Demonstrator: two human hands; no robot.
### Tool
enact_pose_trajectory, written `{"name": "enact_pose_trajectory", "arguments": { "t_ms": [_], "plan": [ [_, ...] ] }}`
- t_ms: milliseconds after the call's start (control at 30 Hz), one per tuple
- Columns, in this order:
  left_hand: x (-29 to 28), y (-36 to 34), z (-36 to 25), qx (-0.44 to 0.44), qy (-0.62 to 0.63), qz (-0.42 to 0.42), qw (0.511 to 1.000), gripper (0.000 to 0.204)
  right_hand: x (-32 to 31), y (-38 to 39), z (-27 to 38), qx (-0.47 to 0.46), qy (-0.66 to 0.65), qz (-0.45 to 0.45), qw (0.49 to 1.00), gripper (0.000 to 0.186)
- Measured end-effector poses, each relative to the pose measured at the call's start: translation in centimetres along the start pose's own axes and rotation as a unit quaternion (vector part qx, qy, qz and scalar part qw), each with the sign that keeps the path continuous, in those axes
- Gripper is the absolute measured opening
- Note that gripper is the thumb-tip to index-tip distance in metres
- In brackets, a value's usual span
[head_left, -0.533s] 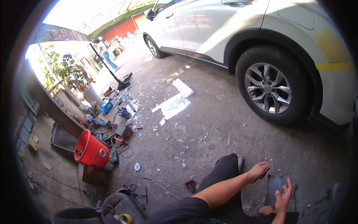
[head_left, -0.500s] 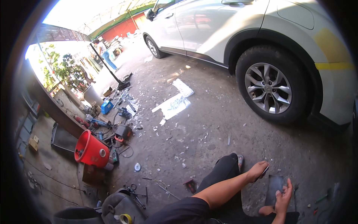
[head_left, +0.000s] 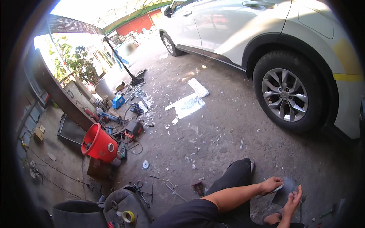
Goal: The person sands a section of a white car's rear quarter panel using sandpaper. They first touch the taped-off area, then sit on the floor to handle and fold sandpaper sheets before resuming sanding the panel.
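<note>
And the left hand pinches a thin pale-edged strip beside the dark flat sheet, which the right hand grasps by its right edge above the floor, seemingly light, stiffish, best held by its edges.

**L hand + R hand at dk sheet**

R hand gripped sheet by its edge, approx. L hand pinched thin lt pc just beside it. White car stood upper R, yellow strip aft of rr wheel. Red bkt sat tilted at L; yellow tape roll lay lower L. White scrap sheet was on conc flr btwn bkt & car.
</note>
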State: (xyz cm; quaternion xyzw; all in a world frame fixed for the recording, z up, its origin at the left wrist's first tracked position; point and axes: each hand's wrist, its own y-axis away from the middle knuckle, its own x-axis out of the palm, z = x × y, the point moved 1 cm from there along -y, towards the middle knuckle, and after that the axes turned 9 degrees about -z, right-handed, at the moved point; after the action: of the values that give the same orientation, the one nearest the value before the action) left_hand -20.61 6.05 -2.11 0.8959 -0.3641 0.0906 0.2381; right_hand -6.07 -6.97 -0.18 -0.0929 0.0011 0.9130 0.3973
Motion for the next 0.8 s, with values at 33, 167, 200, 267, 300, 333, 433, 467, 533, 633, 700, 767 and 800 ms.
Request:
{"name": "enact_pose_trajectory", "arguments": {
  "t_ms": [33, 167, 200, 267, 300, 333, 433, 467, 533, 633, 700, 767, 800],
  "plan": [
    [-0.4, -0.8, 0.5, 0.019, -0.015, -0.046, 0.999, 0.021, 0.1, 0.0, 0.0, -0.012, 0.007, -0.009, 1.000, 0.055],
    [-1.3, -1.7, 0.5, 0.059, 0.022, -0.196, 0.979, 0.023, -0.9, 0.1, 0.9, -0.011, 0.083, -0.032, 0.996, 0.056],
    [-0.9, -1.3, -0.3, 0.041, 0.016, -0.203, 0.978, 0.023, -0.9, 0.5, 0.7, -0.050, 0.094, -0.018, 0.994, 0.057],
    [-0.7, -0.9, -0.9, 0.045, 0.009, -0.223, 0.974, 0.023, 0.4, 1.9, 1.9, -0.114, 0.101, 0.023, 0.988, 0.061],
    [-0.8, -0.6, -1.0, 0.047, 0.005, -0.237, 0.970, 0.022, 2.3, 3.2, 3.8, -0.140, 0.098, 0.046, 0.984, 0.063],
    [-0.9, -1.0, -0.3, 0.071, 0.016, -0.251, 0.965, 0.022, 3.8, 4.2, 5.3, -0.166, 0.095, 0.067, 0.979, 0.066],
    [-0.3, -2.3, 1.2, 0.121, 0.042, -0.274, 0.953, 0.020, 5.7, 5.5, 6.2, -0.169, 0.064, 0.105, 0.978, 0.068],
    [-0.2, -2.4, 1.6, 0.118, 0.049, -0.282, 0.951, 0.020, 6.2, 5.7, 6.0, -0.143, 0.057, 0.107, 0.982, 0.069],
    [-0.1, -2.3, 1.3, 0.105, 0.063, -0.292, 0.949, 0.020, 6.7, 5.8, 5.0, -0.127, 0.049, 0.079, 0.988, 0.068],
    [-0.9, -2.1, 1.1, 0.101, 0.095, -0.291, 0.947, 0.021, 6.0, 5.2, 4.1, -0.097, 0.073, 0.012, 0.992, 0.066],
    [-1.9, -2.7, 1.9, 0.132, 0.118, -0.274, 0.945, 0.021, 4.4, 3.8, 3.3, -0.087, 0.067, -0.033, 0.993, 0.063],
    [-2.1, -2.2, 1.0, 0.126, 0.094, -0.271, 0.950, 0.026, 1.4, 1.7, 2.2, -0.087, 0.030, -0.081, 0.992, 0.060],
    [-2.0, -1.7, 0.2, 0.100, 0.099, -0.262, 0.955, 0.027, 0.1, 1.0, 2.0, -0.069, 0.003, -0.084, 0.994, 0.059]
  ]
}}
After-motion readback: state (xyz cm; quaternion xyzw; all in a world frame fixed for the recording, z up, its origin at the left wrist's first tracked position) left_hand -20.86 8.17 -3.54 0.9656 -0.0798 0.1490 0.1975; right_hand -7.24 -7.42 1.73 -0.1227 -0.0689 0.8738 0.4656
